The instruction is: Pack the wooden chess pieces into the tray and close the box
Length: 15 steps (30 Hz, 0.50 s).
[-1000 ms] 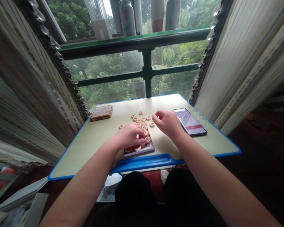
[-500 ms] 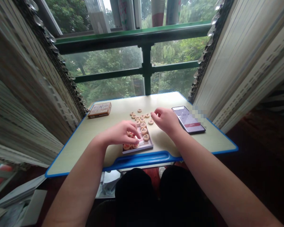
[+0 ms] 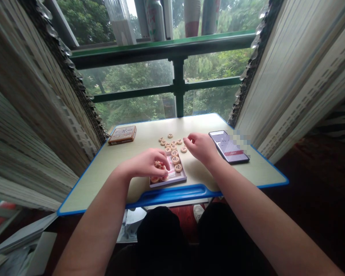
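Observation:
My left hand [image 3: 151,163] reaches down into a shallow open box [image 3: 168,183] on the table. Its thumb and fingers curl around a red-marked xiangqi piece [image 3: 158,164], which they partly hide. More red-marked xiangqi pieces [image 3: 164,178] lie under this hand at the box's near left. Along the box's right side stand black-marked xiangqi pieces [image 3: 178,167] in a line. Beyond the box, several loose xiangqi pieces [image 3: 168,145] are scattered on the table. My right hand [image 3: 199,146] rests to their right with fingers curled in, close to one piece [image 3: 183,149]; no object shows in it.
A phone [image 3: 230,147] lies right of my right hand. At the table's back left sits a flat brown box [image 3: 122,135]. The pale table [image 3: 103,172] has a blue rim and front tray [image 3: 172,194]. Curtains flank it, and a green-railed window [image 3: 178,76] stands behind.
The whole view has shifted slightly. My left hand's fingers have moved a little over the red-marked pieces in the box. My right hand stays in place, curled.

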{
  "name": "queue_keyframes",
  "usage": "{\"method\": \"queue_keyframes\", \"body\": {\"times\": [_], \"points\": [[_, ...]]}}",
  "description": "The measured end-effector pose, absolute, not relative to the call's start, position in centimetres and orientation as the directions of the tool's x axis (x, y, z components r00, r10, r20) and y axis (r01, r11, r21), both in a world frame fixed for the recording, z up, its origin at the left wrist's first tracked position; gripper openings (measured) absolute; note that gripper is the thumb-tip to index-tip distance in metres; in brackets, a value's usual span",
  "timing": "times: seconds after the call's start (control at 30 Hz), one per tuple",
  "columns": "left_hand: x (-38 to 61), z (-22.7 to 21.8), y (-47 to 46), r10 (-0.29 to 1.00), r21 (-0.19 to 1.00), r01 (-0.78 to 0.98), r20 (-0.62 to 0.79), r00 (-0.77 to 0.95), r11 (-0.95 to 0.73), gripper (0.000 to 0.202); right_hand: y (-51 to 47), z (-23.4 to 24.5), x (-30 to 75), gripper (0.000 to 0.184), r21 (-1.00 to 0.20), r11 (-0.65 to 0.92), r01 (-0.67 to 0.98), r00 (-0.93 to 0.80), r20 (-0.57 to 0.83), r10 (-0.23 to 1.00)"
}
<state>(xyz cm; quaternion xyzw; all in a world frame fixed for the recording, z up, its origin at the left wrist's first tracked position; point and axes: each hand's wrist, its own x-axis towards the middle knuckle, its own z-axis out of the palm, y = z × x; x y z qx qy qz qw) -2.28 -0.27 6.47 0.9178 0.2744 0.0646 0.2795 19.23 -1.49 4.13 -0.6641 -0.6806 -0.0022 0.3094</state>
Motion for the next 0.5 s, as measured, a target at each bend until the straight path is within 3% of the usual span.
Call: {"method": "queue_keyframes", "body": {"times": [0.23, 0.5], "points": [[-2.30, 6.45, -0.39, 0.521, 0.507, 0.496, -0.104, 0.847, -0.705, 0.015, -1.61, 4.28, 19.13, 0.033, -0.411, 0.098, 0.906, 0.093, 0.419, 0.903], [-2.23, 6.65, -0.46, 0.531, 0.574, 0.470, -0.072, 0.845, -0.671, 0.014, -1.64, 4.24, 19.03, 0.032, -0.408, 0.113, 0.906, 0.088, 0.442, 0.893]]}}
